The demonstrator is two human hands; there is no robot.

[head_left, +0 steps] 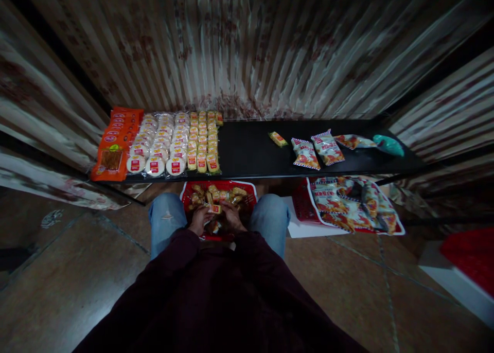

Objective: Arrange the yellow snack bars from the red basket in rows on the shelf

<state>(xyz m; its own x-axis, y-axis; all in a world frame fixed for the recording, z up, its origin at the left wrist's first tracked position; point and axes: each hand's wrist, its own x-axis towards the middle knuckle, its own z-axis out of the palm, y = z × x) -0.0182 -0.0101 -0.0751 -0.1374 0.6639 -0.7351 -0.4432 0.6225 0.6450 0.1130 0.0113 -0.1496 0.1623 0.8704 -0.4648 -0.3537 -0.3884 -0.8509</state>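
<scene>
Between my knees stands a red basket [252,188] with several yellow-wrapped snacks inside. Over it, my left hand [200,219] and my right hand [231,218] are closed around small yellow snack packs [214,208] with red labels, one hand on each side. On the black shelf [247,152] above, rows of similar yellow packs [201,144] stand beside rows of round white packaged cakes [156,163] and orange packets [116,142]. A single yellow pack [278,139] lies apart near the shelf's middle.
Striped snack bags [327,147] and a green packet [389,145] lie at the shelf's right. Below them, a second red basket [309,209] holds several such bags. A pleated curtain [247,49] hangs behind, and a red object [471,255] is at the far right.
</scene>
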